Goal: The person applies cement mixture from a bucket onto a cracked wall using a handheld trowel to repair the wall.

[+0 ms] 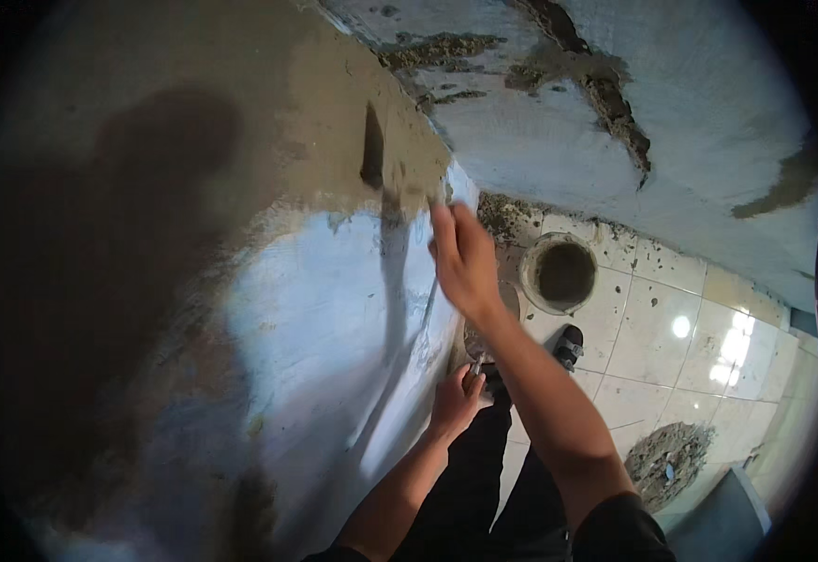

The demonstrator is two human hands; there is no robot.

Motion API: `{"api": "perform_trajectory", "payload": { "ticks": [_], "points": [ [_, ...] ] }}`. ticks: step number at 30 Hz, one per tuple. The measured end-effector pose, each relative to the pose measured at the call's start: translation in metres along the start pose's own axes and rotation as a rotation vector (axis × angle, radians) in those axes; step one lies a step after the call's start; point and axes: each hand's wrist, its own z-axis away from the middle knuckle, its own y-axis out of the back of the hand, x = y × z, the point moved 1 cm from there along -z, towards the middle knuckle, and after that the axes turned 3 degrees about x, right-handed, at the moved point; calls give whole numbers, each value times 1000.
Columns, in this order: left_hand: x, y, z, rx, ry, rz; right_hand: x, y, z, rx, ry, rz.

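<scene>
Okay, 2 bare hands. Right hand [467,262] is raised beside the wall [306,323], close to the lower edge of the plaster [334,112]. Its grip is curled and blurred; can't tell whether it's clamped on a tool. Left hand [454,405] is lower, near the legs, its grip closed around a short grey handle [477,367]; thumb on top. Just beyond the handle is a pale round pan [514,298], partly covered by the right forearm; can't tell if the 2 are joined.

Handling, as a guess: handle looks stiff and narrow, probably slick if wet, best held in a full fist on the bare shaft. Pan, if joined, likely gets front-heavy when loaded, so hold near the joint. Plaster looks soft and pasty, heavy in bulk, nothing to grasp directly.

Containers: 1 round bucket [529,281] on the tiled floor [657,328], just beyond the pan, with dark grey-brown mix [564,273] inside; depth unclear. Stiff-walled, likely weighty, take it by the rim. 1 blue-grey tub [722,525] at the lower right, cut off, contents not visible. Loose mortar heap [671,465] near it, straight on the floor.
</scene>
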Motion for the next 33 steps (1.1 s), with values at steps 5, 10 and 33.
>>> {"api": "perform_trajectory", "payload": {
  "ticks": [5,10,33],
  "points": [
    [0,-6,2,-12,-3,-106,-28,-21,-51,-23,141,-34],
    [-13,-4,2,0,-41,-107,-34,5,16,-305,167,73],
    [12,-10,-4,-58,13,-77,17,0,-14,-61,-66,-52]
  ]
}}
